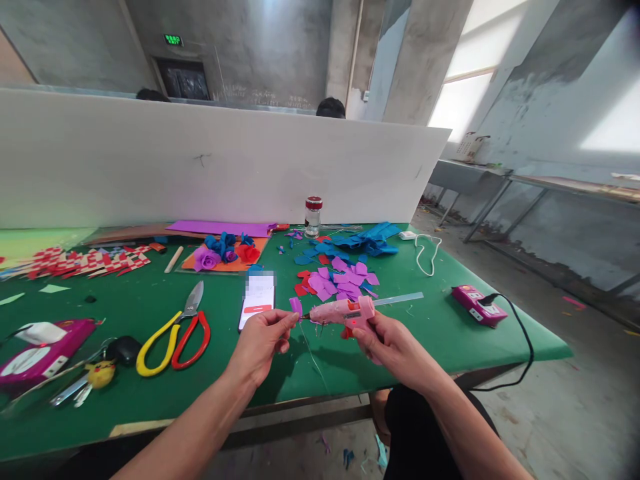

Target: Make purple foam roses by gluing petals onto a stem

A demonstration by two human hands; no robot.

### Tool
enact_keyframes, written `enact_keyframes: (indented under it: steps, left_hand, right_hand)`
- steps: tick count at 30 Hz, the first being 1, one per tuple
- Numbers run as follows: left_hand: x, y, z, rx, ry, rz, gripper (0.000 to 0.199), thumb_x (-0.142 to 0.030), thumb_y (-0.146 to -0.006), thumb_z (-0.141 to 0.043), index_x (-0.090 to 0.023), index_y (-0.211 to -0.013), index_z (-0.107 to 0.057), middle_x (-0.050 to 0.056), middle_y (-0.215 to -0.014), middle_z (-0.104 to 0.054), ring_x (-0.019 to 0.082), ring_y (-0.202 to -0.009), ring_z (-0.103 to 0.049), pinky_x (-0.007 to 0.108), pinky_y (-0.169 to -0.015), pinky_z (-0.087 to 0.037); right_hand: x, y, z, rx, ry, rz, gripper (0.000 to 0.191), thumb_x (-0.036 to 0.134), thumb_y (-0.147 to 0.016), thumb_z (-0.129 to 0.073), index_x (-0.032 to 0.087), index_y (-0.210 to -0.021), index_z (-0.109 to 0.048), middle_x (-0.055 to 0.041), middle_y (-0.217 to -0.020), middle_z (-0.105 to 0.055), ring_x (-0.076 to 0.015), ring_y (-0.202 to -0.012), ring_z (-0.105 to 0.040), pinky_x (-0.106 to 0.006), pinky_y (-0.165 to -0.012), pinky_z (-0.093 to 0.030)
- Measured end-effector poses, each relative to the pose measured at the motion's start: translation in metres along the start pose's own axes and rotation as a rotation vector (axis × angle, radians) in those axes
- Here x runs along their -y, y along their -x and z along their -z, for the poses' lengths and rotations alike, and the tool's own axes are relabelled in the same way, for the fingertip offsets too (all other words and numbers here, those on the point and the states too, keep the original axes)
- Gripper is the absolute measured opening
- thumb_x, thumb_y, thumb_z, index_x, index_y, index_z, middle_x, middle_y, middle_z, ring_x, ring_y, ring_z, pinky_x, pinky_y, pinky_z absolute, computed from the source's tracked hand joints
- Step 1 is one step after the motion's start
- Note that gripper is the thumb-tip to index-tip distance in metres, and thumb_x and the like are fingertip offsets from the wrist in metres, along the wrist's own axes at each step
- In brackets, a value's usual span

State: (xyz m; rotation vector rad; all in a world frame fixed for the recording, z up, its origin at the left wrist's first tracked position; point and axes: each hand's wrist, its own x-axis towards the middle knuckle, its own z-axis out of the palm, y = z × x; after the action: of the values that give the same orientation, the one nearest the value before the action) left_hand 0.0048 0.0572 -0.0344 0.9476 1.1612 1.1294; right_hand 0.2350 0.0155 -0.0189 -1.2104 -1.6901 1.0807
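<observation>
A pink glue gun [336, 312] is gripped in my right hand [393, 343], its nozzle pointing left and a clear glue stick [400, 299] poking out of its back. Pinched between the thumb and fingers of my left hand [265, 340] is a small purple paper piece [296, 306], right at the nozzle. A thin strand of glue [313, 360] trails down below it. Just beyond the glue gun lies a pile of purple paper petals [345, 279], with red petals [303, 283] at its left side. A phone [257, 300] with a lit screen lies behind my left hand.
Scissors [193, 327] with yellow and red handles lie left, near keys [80, 387] and a magenta power strip [55, 353]. Finished paper flowers [220, 252], blue paper [370, 240] and a red-lidded jar [313, 217] stand farther back. Another power strip [477, 307] with a black cord sits right.
</observation>
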Motion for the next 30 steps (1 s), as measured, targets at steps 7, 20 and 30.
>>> enact_keyframes:
  steps: [7, 20, 30]
  left_hand:
    - [0.0003, -0.0001, 0.0008, 0.014, -0.017, -0.01, 0.034, -0.042, -0.055, -0.083, -0.013, -0.064, -0.069, -0.004, -0.053, -0.048, 0.007, -0.047, -0.04, 0.018, -0.037, -0.031]
    - [0.0002, -0.0006, 0.0007, 0.015, -0.023, 0.006, 0.035, -0.043, -0.056, -0.083, -0.013, -0.066, -0.069, -0.003, -0.052, -0.049, 0.007, -0.047, -0.04, 0.018, -0.037, -0.032]
    - [0.0013, -0.0004, 0.0011, 0.011, -0.03, 0.004, 0.036, -0.044, -0.055, -0.083, -0.013, -0.066, -0.069, -0.004, -0.052, -0.048, 0.007, -0.047, -0.04, 0.018, -0.037, -0.031]
  right_hand:
    - [0.0001, -0.001, -0.0011, -0.03, 0.056, 0.018, 0.03, 0.045, -0.089, -0.053, 0.018, -0.091, -0.065, 0.0012, -0.063, -0.049, -0.0113, -0.052, -0.04, -0.023, -0.048, -0.031]
    - [0.0034, 0.001, -0.0022, -0.036, 0.16, 0.056, 0.031, 0.044, -0.092, -0.048, 0.017, -0.088, -0.063, 0.001, -0.063, -0.047, -0.0117, -0.054, -0.04, -0.022, -0.048, -0.031]
    - [0.0041, 0.0009, -0.0016, -0.023, 0.234, 0.079, 0.03, 0.041, -0.094, -0.043, 0.016, -0.088, -0.059, 0.0016, -0.065, -0.045, -0.012, -0.056, -0.041, -0.023, -0.051, -0.033]
